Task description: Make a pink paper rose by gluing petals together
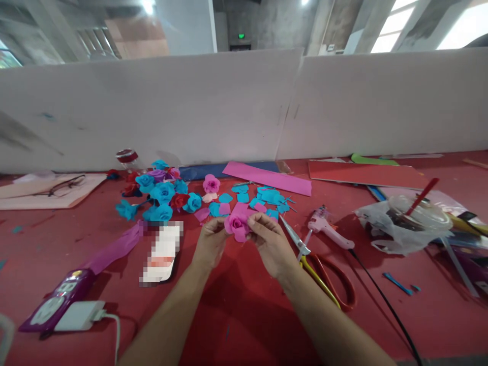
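Observation:
A pink paper flower (237,223) is held between both hands over the red table, its petals curling round a rolled centre. My left hand (212,241) pinches its left edge. On the opposite side, the thumb and fingers of my right hand (267,239) close on a petal. Just behind lie loose blue petals (270,195) and some pink petals (202,215). A finished pink flower (211,184) rests farther back. Right of my right hand are scissors (324,274) with red and yellow handles and a pink glue gun (330,230).
Left are a bunch of blue, red and purple flowers (162,193), a phone (163,254) and a purple power strip (61,300) with a white charger (80,315). Pink paper (270,179) lies behind. Right stands a bagged plastic cup (419,213). A white partition (152,112) borders the table.

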{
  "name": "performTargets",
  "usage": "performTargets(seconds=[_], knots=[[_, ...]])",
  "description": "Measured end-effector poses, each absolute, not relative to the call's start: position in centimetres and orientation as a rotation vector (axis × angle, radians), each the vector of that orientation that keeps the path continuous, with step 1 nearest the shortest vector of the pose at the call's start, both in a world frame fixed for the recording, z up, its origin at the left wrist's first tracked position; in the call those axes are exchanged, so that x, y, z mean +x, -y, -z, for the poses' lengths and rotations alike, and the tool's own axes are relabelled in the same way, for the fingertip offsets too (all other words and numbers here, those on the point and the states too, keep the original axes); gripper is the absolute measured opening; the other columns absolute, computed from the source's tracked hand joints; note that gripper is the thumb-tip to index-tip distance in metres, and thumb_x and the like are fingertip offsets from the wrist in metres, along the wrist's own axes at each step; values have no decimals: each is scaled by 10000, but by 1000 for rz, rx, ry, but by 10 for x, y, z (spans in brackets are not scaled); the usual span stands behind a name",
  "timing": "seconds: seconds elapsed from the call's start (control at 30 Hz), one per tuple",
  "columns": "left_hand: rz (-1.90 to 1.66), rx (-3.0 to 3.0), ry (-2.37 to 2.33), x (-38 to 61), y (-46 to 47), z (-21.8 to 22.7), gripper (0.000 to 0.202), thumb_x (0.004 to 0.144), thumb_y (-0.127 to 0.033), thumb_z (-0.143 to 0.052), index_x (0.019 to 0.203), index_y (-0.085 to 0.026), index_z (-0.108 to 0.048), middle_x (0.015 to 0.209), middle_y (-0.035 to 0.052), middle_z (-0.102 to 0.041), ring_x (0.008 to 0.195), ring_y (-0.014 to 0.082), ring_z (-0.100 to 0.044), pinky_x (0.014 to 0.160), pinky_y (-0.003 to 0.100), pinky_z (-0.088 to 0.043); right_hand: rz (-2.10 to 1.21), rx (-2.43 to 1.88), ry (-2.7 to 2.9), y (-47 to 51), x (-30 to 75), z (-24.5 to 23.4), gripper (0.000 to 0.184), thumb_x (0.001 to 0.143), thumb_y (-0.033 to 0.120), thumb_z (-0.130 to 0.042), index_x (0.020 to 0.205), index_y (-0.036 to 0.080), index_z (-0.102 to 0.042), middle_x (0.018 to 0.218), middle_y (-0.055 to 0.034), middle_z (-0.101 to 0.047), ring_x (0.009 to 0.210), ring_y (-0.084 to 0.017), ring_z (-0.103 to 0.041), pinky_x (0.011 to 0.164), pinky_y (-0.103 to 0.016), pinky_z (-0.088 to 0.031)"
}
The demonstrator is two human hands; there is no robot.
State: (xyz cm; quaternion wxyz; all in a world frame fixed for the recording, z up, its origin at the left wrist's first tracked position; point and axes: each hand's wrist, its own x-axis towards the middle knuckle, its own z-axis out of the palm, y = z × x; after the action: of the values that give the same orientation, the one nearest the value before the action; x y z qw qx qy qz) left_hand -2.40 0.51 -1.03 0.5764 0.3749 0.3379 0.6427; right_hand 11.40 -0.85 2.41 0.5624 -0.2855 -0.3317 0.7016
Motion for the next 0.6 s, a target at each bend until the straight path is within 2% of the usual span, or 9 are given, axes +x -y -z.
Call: performTargets(seconds=[0.27,0.6], knots=[[-1532,833,-758,-25,-5,9,205,512,-185,-810,683,-191,-697,698,8,-695,717,153,-629,703,275,-495,-1703,-672,750,9,111,-24,191,641,319,-764,690,197,-625,659,39,-556,568,-77,-475,581,-220,-384],[-1502,804,-705,-26,-5,13,231,498,-178,-817,686,-198,-683,709,5,-701,730,162,-636,719,294,-497,-1727,-668,781,11,111,-21,189,698,351,-718,715,197,-609,653,35,-538,565,-84,-460,568,-224,-375]])
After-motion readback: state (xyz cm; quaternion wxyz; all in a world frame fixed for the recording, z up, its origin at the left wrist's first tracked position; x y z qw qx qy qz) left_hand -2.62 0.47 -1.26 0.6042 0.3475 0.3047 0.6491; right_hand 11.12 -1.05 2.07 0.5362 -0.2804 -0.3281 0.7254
